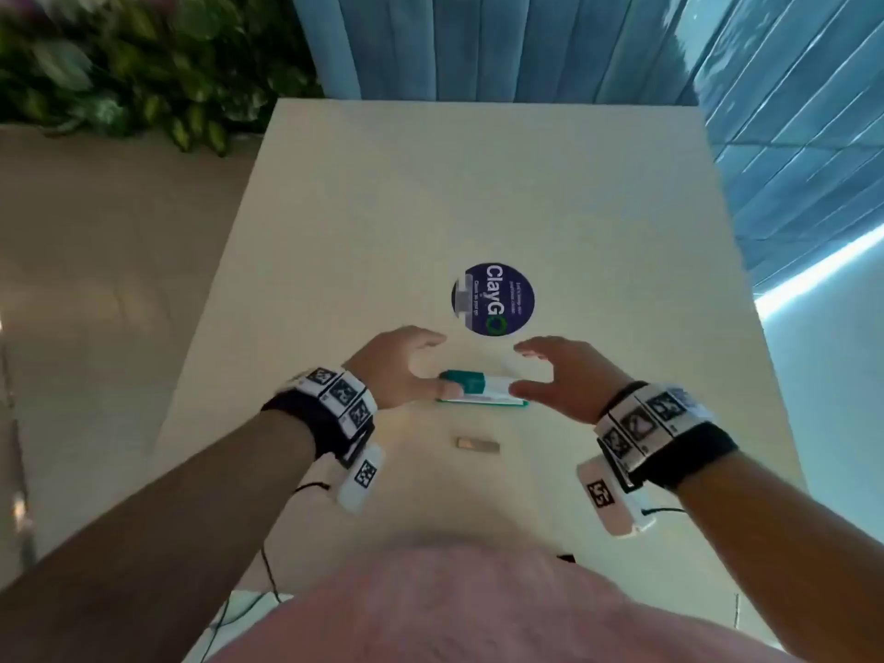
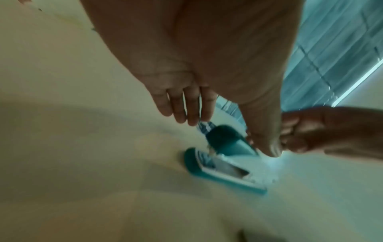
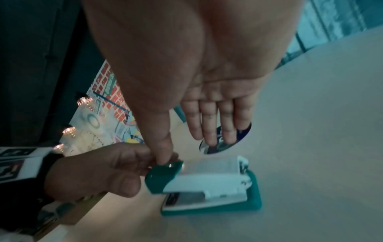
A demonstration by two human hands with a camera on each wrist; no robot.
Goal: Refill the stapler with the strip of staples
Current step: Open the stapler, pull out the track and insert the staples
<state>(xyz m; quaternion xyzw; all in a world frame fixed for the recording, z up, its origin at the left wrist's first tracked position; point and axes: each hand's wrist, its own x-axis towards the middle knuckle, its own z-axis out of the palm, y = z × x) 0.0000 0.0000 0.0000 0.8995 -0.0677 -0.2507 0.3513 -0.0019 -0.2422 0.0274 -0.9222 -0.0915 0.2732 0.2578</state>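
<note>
A teal and white stapler (image 1: pixel 483 389) lies flat on the cream table (image 1: pixel 430 208), its teal cap end to the left. My left hand (image 1: pixel 435 363) cups that end with relaxed fingers; its thumb touches the teal cap (image 2: pixel 225 140). At the stapler's right end my right hand (image 1: pixel 519 370) is cupped the same way, thumb close to the white body (image 3: pixel 207 185) and fingers hovering above the table. Neither hand grips anything. The short metal strip of staples (image 1: pixel 478 445) lies loose on the table just in front of the stapler, between my wrists.
A round dark-blue sticker (image 1: pixel 492 299) is stuck on the table just beyond the stapler. Leafy plants (image 1: pixel 119 64) stand off the far left corner and a blue curtain (image 1: pixel 478 40) hangs behind. The table's side edges run close beside both forearms.
</note>
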